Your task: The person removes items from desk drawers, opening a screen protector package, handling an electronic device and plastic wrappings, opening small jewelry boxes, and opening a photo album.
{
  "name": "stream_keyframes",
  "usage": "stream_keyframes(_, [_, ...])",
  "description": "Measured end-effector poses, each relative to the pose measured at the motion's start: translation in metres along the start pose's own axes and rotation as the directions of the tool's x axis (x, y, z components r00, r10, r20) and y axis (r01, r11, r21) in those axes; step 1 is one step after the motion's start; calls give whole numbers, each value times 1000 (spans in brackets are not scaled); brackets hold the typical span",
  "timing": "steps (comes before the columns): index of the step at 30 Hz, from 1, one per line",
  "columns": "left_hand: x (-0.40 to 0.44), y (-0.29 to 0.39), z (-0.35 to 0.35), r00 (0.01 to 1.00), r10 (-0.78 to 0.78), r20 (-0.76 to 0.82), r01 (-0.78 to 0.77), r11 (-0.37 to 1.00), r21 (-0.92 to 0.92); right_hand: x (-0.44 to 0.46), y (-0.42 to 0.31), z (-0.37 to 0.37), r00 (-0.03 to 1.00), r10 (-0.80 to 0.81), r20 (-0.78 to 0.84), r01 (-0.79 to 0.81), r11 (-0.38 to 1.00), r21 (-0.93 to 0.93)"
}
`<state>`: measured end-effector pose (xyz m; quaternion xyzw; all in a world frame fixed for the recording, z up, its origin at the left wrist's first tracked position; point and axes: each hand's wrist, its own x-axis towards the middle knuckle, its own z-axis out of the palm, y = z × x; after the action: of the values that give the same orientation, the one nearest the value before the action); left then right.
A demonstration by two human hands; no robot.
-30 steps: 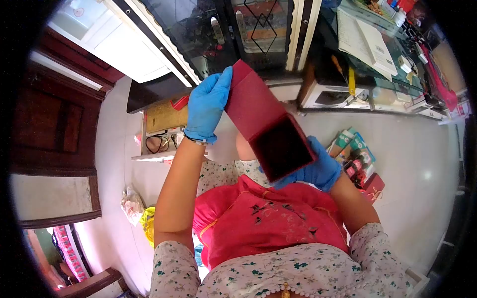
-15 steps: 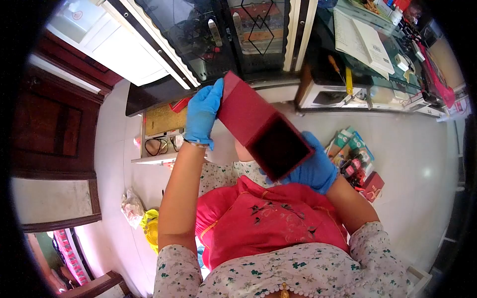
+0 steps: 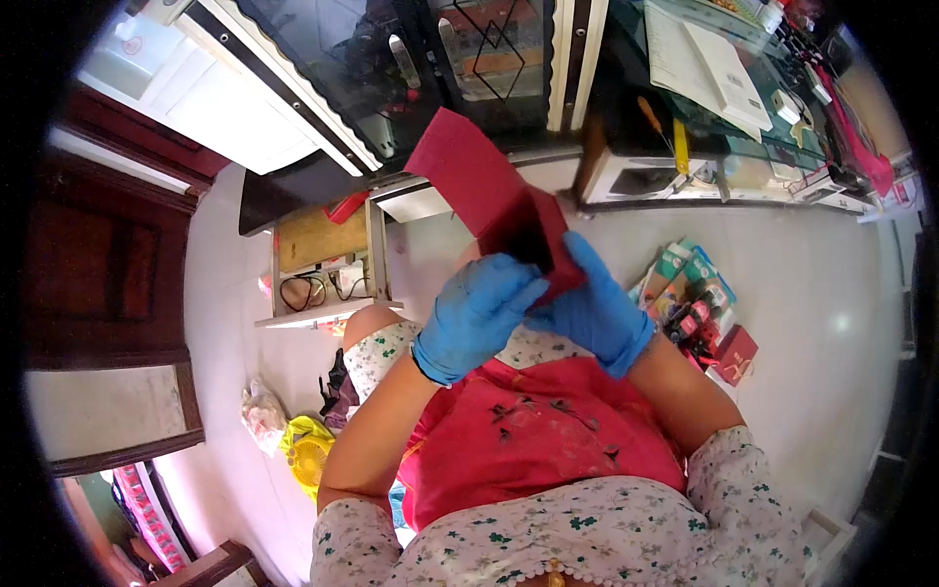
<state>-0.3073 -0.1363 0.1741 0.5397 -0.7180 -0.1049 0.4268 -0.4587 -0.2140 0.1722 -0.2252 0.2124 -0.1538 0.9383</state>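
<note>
A dark red box with its lid flap raised is held above my lap, its dark opening facing toward me. My right hand, in a blue glove, grips the box's right side and underside. My left hand, also gloved in blue, is at the near left edge of the opening with its fingers bent together. Its fingertips are partly hidden, and whether they hold anything cannot be made out. The inside of the box is too dark to see into.
An open drawer with glasses or cables juts out at the left. Several small packages and a red box lie on the floor at the right. A yellow item lies at the lower left. A glass table holds papers.
My left hand has let go of the raised flap and moved down to the box's opening. The box has tilted, and its flap now stands free at the upper left.
</note>
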Motion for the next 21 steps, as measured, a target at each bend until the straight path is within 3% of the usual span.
stream_keyframes(3, [4,7,-3,994,-107,-22,104,989,-106,4,1,-6,998,14,65,-14,1000,9])
stream_keyframes(7, [1,4,-5,1000,10,6,-10,998,-56,2,0,-5,996,35,83,-36,999,13])
stream_keyframes(9, [0,7,-6,988,-157,9,157,979,-127,3,2,-10,993,67,98,-75,994,85])
stream_keyframes(13, [-3,11,-7,993,-118,-21,114,984,-135,1,5,-12,997,7,76,-10,999,41])
stream_keyframes(15, [-2,14,-19,948,-306,-87,279,931,-236,0,4,-7,999,-17,50,4,971,238])
stream_keyframes(16, [-3,12,-24,948,-306,-87,279,931,-237,-2,5,-9,999,-17,49,4,971,238])
stream_keyframes(18, [-3,6,-35,888,-457,-58,391,813,-431,-4,5,-20,983,82,161,-88,996,29])
stream_keyframes(21, [1,3,-42,845,-534,-29,462,756,-464,-2,3,-23,974,117,192,-129,990,56])
